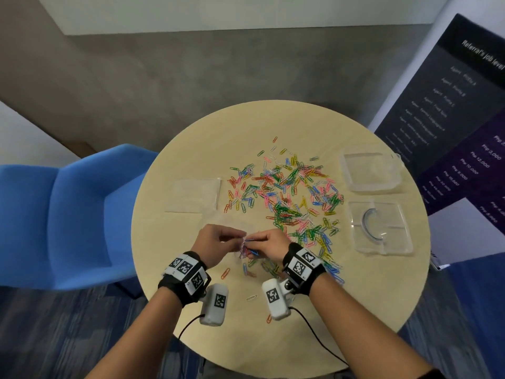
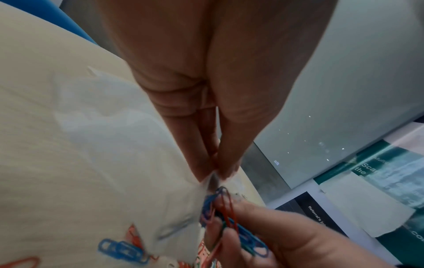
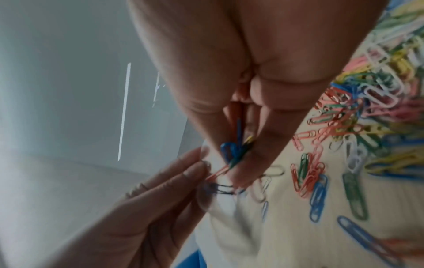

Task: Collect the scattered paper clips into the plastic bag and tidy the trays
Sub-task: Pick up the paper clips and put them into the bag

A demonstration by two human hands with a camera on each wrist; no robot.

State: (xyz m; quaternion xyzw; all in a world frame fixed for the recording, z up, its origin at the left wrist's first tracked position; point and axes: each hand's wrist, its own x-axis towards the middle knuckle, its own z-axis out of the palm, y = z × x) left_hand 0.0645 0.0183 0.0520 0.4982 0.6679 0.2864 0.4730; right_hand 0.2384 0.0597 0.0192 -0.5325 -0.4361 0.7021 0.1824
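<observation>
Over the near edge of the round table (image 1: 191,132): feeding a pinch of paper clips into the plastic bag.

Left hand (image 1: 211,243) pinching the rim of the plastic bag (image 2: 128,137) between thumb and fingertips, holding its mouth up; right hand (image 1: 269,246) closed on a small bundle of clips (image 3: 234,150), blue, red and green, right at that mouth. Judged mid-collection, early on: most scattered paper clips (image 1: 289,195) lying across the table middle, well apart from the two clear trays (image 1: 371,170) at the right edge, untouched. Next, by judgement: release inside the opening without snagging the film, then back to the pile for another pinch.
</observation>
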